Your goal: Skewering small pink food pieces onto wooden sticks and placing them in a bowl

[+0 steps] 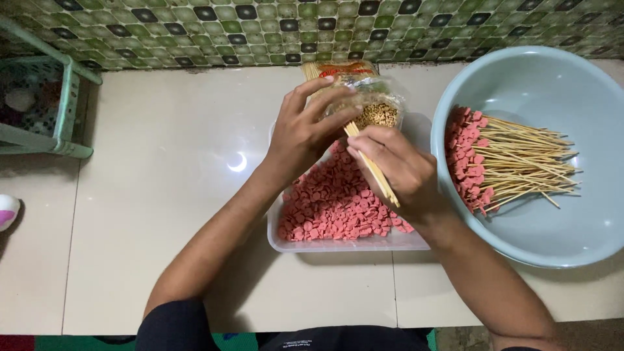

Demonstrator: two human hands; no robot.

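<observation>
At the far left a green plastic basket (40, 107) sits against the tiled wall (312, 29), well apart from the work, and a small white and pink object (6, 211) shows at the frame's edge. The pale surface (162, 214) between them and the hands is glossy. The left hand (305, 133) reaches over a clear plastic tray (338, 244) of pink sausage slices (331, 208), its grip closed on the clear bag of bamboo skewers (364, 94) that lies at the tray's far end. Just beside it, the right hand (396, 169) pinches a few skewers (374, 172) drawn from the bag, slanted over the slices. The hands cover part of the tray and bag. At right a pale blue basin (546, 240) holds a heap of loaded skewers (504, 162), slices toward the tray.
</observation>
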